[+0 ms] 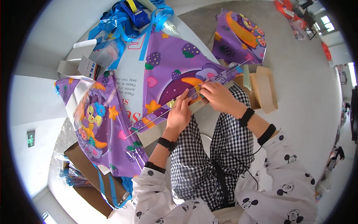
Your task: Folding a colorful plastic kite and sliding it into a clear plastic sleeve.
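Across the table and over my lap lies a purple printed kite sail (167, 56) with stars, hearts and berries. A thin pale rod (149, 125) runs slantwise along its near edge. My left hand (180, 114) pinches that edge by the rod, fingers bent close together. Just right of it, my right hand (216, 96) grips the same edge, its fingertips curled and partly hidden. Both hands are nearly touching. A second purple kite sail (108, 127) hangs rumpled at the left, and another purple printed piece (242, 37) sits beyond the table's right edge.
Blue ribbons (112, 20) and a blue tape dispenser (138, 16) lie at the far end. An opened white box (80, 67) stands at the left. Cardboard boxes are at the right (266, 89) and lower left (89, 198). A black cable (257, 179) crosses near my lap.
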A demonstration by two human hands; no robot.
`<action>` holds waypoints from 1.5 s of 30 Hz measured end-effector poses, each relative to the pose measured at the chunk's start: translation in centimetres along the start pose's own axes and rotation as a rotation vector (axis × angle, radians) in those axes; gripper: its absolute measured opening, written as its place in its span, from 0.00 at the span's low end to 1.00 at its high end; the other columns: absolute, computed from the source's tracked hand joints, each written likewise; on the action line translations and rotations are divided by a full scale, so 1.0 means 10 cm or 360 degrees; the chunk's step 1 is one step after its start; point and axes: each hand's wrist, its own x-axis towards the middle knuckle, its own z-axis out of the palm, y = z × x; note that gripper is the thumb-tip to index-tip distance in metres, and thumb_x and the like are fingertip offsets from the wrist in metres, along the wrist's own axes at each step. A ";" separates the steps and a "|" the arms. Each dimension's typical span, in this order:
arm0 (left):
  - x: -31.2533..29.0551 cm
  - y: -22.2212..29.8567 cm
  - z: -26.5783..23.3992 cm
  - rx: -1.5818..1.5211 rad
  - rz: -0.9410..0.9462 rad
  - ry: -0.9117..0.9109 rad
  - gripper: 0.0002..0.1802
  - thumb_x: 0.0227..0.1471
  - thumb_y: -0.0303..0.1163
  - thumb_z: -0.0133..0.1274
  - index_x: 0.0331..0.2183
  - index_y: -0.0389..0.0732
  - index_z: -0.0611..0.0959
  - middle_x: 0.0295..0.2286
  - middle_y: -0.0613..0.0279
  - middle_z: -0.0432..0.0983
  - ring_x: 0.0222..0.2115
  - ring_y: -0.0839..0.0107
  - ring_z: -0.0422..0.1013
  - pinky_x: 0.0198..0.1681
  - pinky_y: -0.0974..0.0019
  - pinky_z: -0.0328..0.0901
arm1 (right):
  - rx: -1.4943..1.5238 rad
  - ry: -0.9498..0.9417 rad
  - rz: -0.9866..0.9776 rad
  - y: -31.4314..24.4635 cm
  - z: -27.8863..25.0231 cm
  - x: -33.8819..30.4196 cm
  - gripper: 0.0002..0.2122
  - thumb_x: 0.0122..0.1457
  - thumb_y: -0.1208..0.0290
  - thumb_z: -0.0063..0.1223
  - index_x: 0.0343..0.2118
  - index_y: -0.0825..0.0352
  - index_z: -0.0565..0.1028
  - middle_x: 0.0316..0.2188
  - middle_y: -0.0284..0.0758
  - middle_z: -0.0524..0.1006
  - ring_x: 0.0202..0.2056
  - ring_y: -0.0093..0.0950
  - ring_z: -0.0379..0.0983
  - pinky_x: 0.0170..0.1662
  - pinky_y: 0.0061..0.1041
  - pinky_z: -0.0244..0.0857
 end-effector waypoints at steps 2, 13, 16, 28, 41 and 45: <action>0.03 0.04 -0.05 -0.0189 -0.0059 -0.0021 0.20 0.47 0.19 0.48 0.46 0.37 0.73 0.56 0.55 0.65 0.51 0.53 0.69 0.50 0.56 0.69 | 0.0007 -0.0008 -0.0078 0.08 -0.03 0.01 0.12 0.46 0.76 0.56 0.36 0.68 0.72 0.42 0.36 0.72 0.45 0.35 0.70 0.46 0.33 0.66; -0.02 -0.12 -0.12 0.0113 0.0086 0.0163 0.22 0.45 0.16 0.49 0.46 0.33 0.79 0.50 0.56 0.72 0.54 0.61 0.67 0.58 0.59 0.65 | 0.0294 0.0118 -0.0244 0.13 0.05 1.61 0.08 0.48 0.81 0.51 0.34 0.67 0.72 0.34 0.35 0.73 0.40 0.37 0.72 0.43 0.36 0.66; -0.01 -0.10 -0.10 0.0075 0.0068 0.0156 0.23 0.45 0.17 0.49 0.46 0.33 0.78 0.50 0.57 0.72 0.55 0.61 0.67 0.58 0.60 0.65 | 0.0083 0.0412 -0.0640 0.24 0.40 2.38 0.07 0.48 0.78 0.53 0.33 0.64 0.73 0.31 0.33 0.74 0.41 0.32 0.72 0.45 0.32 0.65; -0.06 -0.13 -0.16 -0.0033 0.0012 0.0156 0.25 0.43 0.14 0.48 0.47 0.32 0.78 0.51 0.56 0.71 0.56 0.61 0.65 0.59 0.58 0.64 | -0.0540 -0.0435 -0.1066 0.29 0.47 3.09 0.15 0.37 0.72 0.63 0.32 0.62 0.76 0.32 0.30 0.74 0.44 0.29 0.70 0.48 0.28 0.61; -0.10 -0.16 -0.14 0.0116 0.0078 0.0196 0.20 0.48 0.22 0.50 0.46 0.33 0.78 0.51 0.58 0.71 0.56 0.61 0.66 0.56 0.61 0.66 | -0.0560 0.0119 -0.0844 0.33 -0.20 1.40 0.05 0.51 0.71 0.50 0.31 0.63 0.71 0.29 0.30 0.70 0.37 0.26 0.70 0.40 0.25 0.63; -0.08 -0.16 -0.12 0.0062 0.0102 0.0240 0.19 0.46 0.20 0.51 0.43 0.33 0.79 0.49 0.57 0.73 0.53 0.60 0.68 0.55 0.60 0.66 | -0.0401 -0.0191 -0.0612 0.37 -0.02 0.93 0.06 0.50 0.72 0.51 0.31 0.64 0.71 0.31 0.31 0.70 0.37 0.26 0.70 0.40 0.24 0.63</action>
